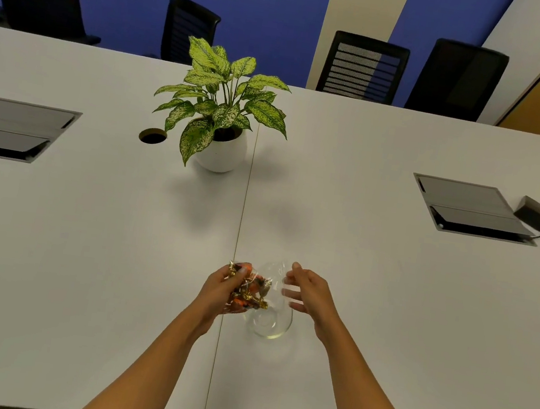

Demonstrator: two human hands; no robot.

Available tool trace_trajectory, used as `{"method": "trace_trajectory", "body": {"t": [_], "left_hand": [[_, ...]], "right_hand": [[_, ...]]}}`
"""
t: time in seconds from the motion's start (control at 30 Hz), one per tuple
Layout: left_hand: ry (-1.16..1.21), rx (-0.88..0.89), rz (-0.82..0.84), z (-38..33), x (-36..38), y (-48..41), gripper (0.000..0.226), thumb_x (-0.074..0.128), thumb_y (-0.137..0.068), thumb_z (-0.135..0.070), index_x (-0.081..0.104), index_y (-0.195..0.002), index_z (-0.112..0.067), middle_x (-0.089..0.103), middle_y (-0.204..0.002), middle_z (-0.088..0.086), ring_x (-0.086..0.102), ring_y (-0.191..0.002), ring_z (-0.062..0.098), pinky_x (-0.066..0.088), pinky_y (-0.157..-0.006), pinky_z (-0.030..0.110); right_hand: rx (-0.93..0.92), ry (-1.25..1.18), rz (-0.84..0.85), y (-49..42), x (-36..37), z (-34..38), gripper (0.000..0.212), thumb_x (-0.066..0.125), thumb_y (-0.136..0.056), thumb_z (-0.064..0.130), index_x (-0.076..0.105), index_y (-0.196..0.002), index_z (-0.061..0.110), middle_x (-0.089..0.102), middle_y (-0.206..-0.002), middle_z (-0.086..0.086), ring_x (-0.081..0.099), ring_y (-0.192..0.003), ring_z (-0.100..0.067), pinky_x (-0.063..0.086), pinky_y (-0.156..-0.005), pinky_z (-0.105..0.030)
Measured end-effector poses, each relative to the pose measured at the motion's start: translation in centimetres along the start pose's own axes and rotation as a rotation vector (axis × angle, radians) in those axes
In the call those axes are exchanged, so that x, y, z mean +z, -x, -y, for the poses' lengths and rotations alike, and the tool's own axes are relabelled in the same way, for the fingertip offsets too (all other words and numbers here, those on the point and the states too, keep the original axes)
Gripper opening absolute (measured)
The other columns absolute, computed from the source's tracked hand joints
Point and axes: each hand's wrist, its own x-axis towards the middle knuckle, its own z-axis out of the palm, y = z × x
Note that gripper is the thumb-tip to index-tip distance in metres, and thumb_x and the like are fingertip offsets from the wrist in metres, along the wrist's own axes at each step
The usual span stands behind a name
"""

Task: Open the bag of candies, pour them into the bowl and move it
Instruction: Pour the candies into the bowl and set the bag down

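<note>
Head view, looking down: the left hand point(221, 289) is clenched around the clear bag of candies point(249, 287), fingers wrapped over its left side, holding it above the table point(82, 265). Gold and orange wrappers show through the plastic. The right hand point(310, 293) pinches the bag's loose, transparent top edge between thumb and fingers, palm turned toward the left hand. Both forearms reach forward from the near edge, roughly parallel. Just under and slightly nearer than the bag stands the glass bowl point(268, 324), with no candies visible inside it; the bag partly overlaps its far rim. A seam in the table runs just left of the bowl. Farther back stands a potted plant point(223, 119) in a white pot, beside a round cable hole point(152, 136). Grey hatch panels point(14, 127) sit to either side, well apart from the hands. Black chairs point(362, 67) line the far edge.
</note>
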Motion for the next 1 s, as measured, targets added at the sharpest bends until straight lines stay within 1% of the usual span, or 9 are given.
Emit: {"method": "trace_trajectory", "body": {"t": [0.07, 0.17, 0.23, 0.33, 0.43, 0.53, 0.67, 0.77, 1.0], "left_hand": [[-0.040, 0.024, -0.037, 0.5, 0.2, -0.3, 0.023, 0.055, -0.093, -0.036, 0.062, -0.114, -0.031, 0.065, -0.117, 0.006, 0.066, -0.100, 0.021, 0.061, -0.073, 0.033], [-0.053, 0.061, -0.077, 1.1, 0.3, -0.6, 0.017, 0.055, -0.093, -0.032, 0.062, -0.110, -0.031, 0.064, -0.106, 0.000, 0.065, -0.090, 0.012, 0.056, -0.054, 0.019], [-0.041, 0.071, -0.098, 1.5, 0.3, -0.8, 0.016, 0.055, -0.094, -0.028, 0.063, -0.108, -0.030, 0.065, -0.104, -0.001, 0.064, -0.089, 0.010, 0.054, -0.052, 0.016], [-0.051, 0.088, -0.125, 2.1, 0.2, -1.0, 0.022, 0.056, -0.094, -0.023, 0.064, -0.114, -0.021, 0.065, -0.106, 0.002, 0.064, -0.089, 0.010, 0.053, -0.050, 0.014], [-0.063, 0.105, -0.134, 2.4, 0.2, -1.2, 0.022, 0.055, -0.094, -0.021, 0.064, -0.115, -0.018, 0.065, -0.105, 0.002, 0.064, -0.089, 0.011, 0.054, -0.052, 0.014], [-0.066, 0.120, -0.128, 2.4, 0.3, -1.4, 0.019, 0.058, -0.093, -0.021, 0.065, -0.111, -0.022, 0.066, -0.104, 0.004, 0.065, -0.090, 0.014, 0.053, -0.052, 0.014], [-0.082, 0.132, -0.139, 2.5, 0.5, -1.6, 0.017, 0.061, -0.092, -0.021, 0.067, -0.107, -0.024, 0.068, -0.104, 0.005, 0.067, -0.094, 0.020, 0.055, -0.056, 0.017], [-0.076, 0.120, -0.158, 2.6, 0.5, -1.8, 0.024, 0.063, -0.090, -0.022, 0.068, -0.113, -0.018, 0.070, -0.106, 0.008, 0.068, -0.096, 0.023, 0.059, -0.062, 0.024], [-0.114, 0.146, -0.134, 2.8, 0.6, -2.1, 0.029, 0.064, -0.089, -0.022, 0.067, -0.116, -0.016, 0.070, -0.113, 0.010, 0.068, -0.102, 0.025, 0.061, -0.080, 0.041]], "right_hand": [[-0.007, 0.091, 0.016, -0.3, 0.3, -0.9, 0.036, 0.056, -0.093, 0.047, 0.070, -0.103, 0.015, 0.071, -0.104, 0.002, 0.068, -0.097, -0.018, 0.054, -0.080, -0.034], [-0.078, 0.196, 0.012, -0.9, 0.4, -2.4, 0.020, 0.066, -0.091, 0.027, 0.072, -0.103, 0.012, 0.070, -0.106, 0.000, 0.064, -0.105, -0.020, 0.049, -0.090, -0.033], [-0.078, 0.206, -0.007, -1.3, 0.5, -3.1, 0.015, 0.068, -0.090, 0.017, 0.074, -0.101, 0.010, 0.071, -0.106, -0.001, 0.063, -0.104, -0.017, 0.045, -0.090, -0.029], [-0.050, 0.234, -0.007, -1.9, 0.7, -3.9, 0.012, 0.069, -0.088, 0.014, 0.076, -0.097, 0.010, 0.072, -0.104, 0.001, 0.063, -0.102, -0.015, 0.042, -0.087, -0.026], [-0.050, 0.258, -0.012, -2.4, 0.9, -4.4, 0.012, 0.069, -0.087, 0.014, 0.077, -0.097, 0.011, 0.071, -0.100, 0.003, 0.062, -0.101, -0.015, 0.042, -0.087, -0.026], [-0.046, 0.263, -0.030, -2.8, 0.9, -4.6, 0.012, 0.069, -0.088, 0.015, 0.076, -0.097, 0.013, 0.071, -0.097, 0.004, 0.062, -0.100, -0.015, 0.043, -0.086, -0.026], [-0.031, 0.276, -0.044, -3.1, 0.9, -4.8, 0.012, 0.071, -0.086, 0.018, 0.077, -0.095, 0.013, 0.072, -0.105, -0.002, 0.061, -0.101, -0.017, 0.044, -0.087, -0.028], [-0.029, 0.265, -0.056, -3.2, 0.9, -4.9, 0.009, 0.072, -0.086, 0.017, 0.078, -0.092, 0.014, 0.073, -0.106, -0.001, 0.061, -0.102, -0.017, 0.045, -0.088, -0.029], [-0.025, 0.269, -0.070, -3.5, 0.7, -5.2, 0.009, 0.071, -0.085, 0.019, 0.078, -0.090, 0.016, 0.074, -0.100, 0.003, 0.063, -0.101, -0.016, 0.047, -0.087, -0.028]]}}
